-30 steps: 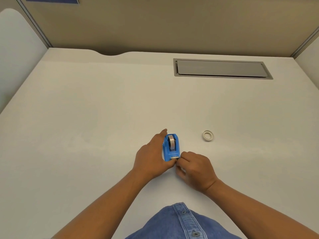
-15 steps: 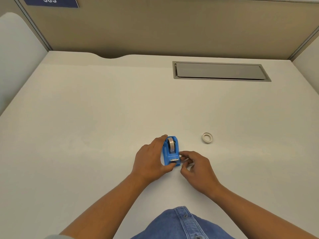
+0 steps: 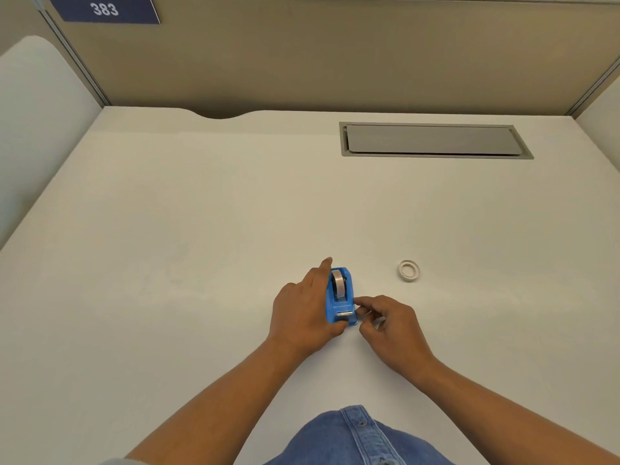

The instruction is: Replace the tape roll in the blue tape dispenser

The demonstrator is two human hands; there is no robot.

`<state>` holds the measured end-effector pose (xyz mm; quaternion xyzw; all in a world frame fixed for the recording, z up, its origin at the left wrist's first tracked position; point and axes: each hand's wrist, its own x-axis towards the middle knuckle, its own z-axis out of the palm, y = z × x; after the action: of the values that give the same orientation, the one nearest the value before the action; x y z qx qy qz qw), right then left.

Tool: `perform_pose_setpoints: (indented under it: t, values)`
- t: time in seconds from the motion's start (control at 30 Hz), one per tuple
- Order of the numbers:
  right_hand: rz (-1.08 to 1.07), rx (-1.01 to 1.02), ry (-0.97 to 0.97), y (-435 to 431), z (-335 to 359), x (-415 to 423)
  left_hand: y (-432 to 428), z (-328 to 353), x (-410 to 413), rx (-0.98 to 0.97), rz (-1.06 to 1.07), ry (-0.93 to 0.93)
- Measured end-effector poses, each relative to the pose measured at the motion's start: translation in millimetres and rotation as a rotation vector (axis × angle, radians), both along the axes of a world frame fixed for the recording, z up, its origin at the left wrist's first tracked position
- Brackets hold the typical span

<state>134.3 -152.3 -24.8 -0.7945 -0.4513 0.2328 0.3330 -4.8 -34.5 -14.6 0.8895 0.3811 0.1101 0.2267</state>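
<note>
Two hands on it: left hand (image 3: 307, 310) wraps the blue tape dispenser (image 3: 341, 297) mid-desk, right hand (image 3: 391, 322) pinches fingers at its cutter end, can't tell if holding tape. A roll (image 3: 339, 285) sits inside and a white ring (image 3: 409, 270) lies well apart, so I'd guess the swap's nearly done.

"383" on blue sign (image 3: 105, 10)

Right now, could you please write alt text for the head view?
A left hand steadies a blue tape dispenser on a white desk while the right hand pinches at its cutter end. A bare tape core lies apart, to the right.
</note>
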Motion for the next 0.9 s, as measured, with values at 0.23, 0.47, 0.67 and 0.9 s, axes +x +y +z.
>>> perform_pose_setpoints:
  t: [0.23, 0.47, 0.67, 0.9]
  values:
    - [-0.011, -0.006, 0.006, 2, 3, 0, -3, 4, 4, -0.024, 0.022, 0.025]
    - [-0.035, 0.012, 0.021, 5, 4, -1, -9, 5, 8, -0.086, 0.088, -0.012]
    - [-0.048, -0.002, 0.0, 9, 1, -2, -3, 3, 15, -0.094, 0.094, -0.004]
    - [-0.022, -0.002, -0.044, 15, 4, 6, 7, 1, 21, -0.172, 0.027, -0.065]
